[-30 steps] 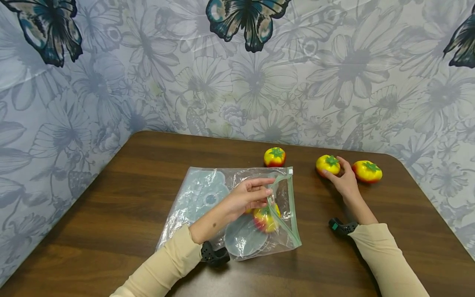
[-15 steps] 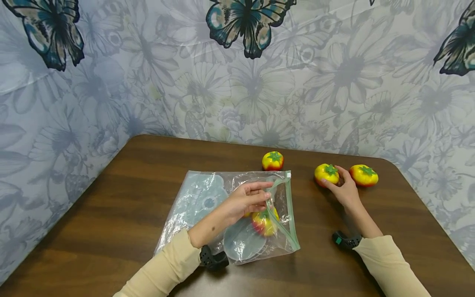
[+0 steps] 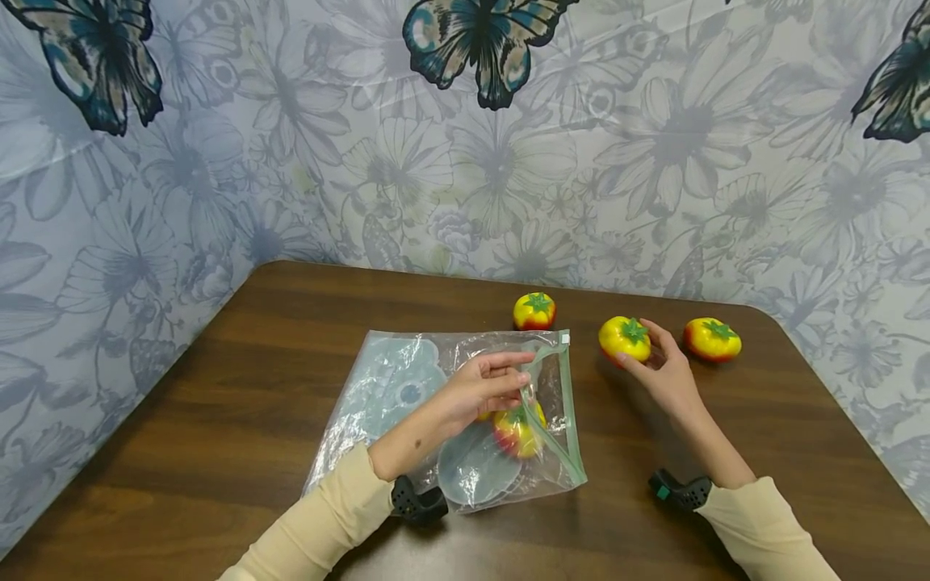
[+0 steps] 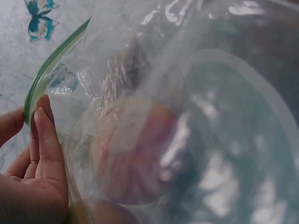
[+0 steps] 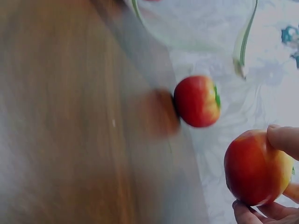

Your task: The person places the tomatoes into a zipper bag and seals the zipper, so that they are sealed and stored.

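Note:
My left hand (image 3: 483, 391) pinches the green zip edge of a clear zip bag (image 3: 407, 355), holding its mouth apart on the right side. Through the plastic show a yellow-and-red fruit with a green leafy cap (image 3: 514, 434), part of another beside it, and pale blue-grey flat shapes (image 3: 475, 468). In the left wrist view, thumb and fingers hold the green zip strip (image 4: 39, 77). My right hand (image 3: 672, 375) grips a matching fruit (image 3: 625, 337) between thumb and fingers; it appears raised off the table in the right wrist view.
One loose fruit (image 3: 534, 311) stands behind the bag near the table's back edge. Another fruit (image 3: 712, 339) lies to the right of my right hand. The brown wooden table (image 3: 182, 420) ends at a flower-patterned cloth wall (image 3: 465, 186).
My right hand has moved left with the fruit in its grip, away from the rightmost fruit. The left hand keeps its hold on the bag's edge.

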{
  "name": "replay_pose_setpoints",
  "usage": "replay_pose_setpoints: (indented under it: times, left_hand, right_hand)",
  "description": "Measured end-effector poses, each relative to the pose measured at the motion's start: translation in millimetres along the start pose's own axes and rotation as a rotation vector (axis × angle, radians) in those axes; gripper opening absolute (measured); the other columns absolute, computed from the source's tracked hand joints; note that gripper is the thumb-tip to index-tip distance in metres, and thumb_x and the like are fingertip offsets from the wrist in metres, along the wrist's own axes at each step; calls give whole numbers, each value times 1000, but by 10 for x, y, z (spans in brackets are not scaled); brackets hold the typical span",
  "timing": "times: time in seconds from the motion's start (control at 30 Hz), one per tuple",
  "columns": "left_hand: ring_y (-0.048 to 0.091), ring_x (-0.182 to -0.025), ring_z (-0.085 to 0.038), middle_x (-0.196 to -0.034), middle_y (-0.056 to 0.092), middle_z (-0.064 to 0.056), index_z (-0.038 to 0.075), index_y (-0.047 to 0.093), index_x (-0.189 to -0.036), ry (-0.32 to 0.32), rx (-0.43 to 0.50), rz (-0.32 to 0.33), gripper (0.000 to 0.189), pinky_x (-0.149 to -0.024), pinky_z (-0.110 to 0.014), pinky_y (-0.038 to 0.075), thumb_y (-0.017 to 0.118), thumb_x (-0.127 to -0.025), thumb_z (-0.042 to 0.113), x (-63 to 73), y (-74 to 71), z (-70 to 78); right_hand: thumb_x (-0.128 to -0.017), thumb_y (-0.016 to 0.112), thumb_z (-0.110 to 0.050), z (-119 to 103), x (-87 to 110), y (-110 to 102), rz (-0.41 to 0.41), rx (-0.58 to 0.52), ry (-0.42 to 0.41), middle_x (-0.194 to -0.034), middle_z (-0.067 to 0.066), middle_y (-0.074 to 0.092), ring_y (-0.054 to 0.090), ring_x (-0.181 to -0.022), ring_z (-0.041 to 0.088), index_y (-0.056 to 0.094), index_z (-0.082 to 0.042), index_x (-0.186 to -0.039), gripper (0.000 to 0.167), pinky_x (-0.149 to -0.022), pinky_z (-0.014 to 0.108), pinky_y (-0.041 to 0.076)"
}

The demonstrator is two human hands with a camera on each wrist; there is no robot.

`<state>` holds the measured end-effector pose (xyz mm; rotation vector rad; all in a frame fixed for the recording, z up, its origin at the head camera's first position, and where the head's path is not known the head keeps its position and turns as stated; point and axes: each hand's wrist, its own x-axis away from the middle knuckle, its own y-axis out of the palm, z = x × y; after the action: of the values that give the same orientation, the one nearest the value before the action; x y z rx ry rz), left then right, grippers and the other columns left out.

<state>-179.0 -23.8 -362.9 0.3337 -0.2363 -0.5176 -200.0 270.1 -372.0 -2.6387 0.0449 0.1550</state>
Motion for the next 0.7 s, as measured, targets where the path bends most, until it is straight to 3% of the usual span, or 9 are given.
replay_pose_setpoints:
  times: [0.07,0.17,0.3,0.7]
  left_hand:
    - [58,-64,-10,-80,58,-3,1,52,-131,5,1,4,41,-66,-22,53,59,-91,4,-6,-2,-2]
    - [57,-64,-10,-79,59,-3,1,52,-131,0,9,3,41,-65,-21,53,59,-91,3,-6,-1,3]
    - [58,-64,-10,-80,59,-2,0,51,-132,-8,8,-3,42,-66,-22,53,59,-91,3,-3,3,15]
    - [58,-65,-10,-81,60,-2,-2,50,-132,-10,19,-6,42,-68,-23,53,58,-91,2,-8,13,47]
  right_hand:
    - [-91,63,-27,-41,41,8,-13,-10,-12,-144,25,27,33,-124,45,23,-7,-148,72,-99,55,32]
    - [-91,63,-25,-92,108,17,-28,-15,-33,-142,23,30,36,-123,43,25,-7,-147,70,-98,34,40]
    - [-91,64,-21,-167,205,26,-55,-38,-53,-139,22,32,39,-122,40,25,-6,-147,69,-83,8,40]
    - [-89,65,-12,-400,375,118,-120,-142,-105,-138,18,33,37,-125,38,26,-7,-146,69,-89,13,40]
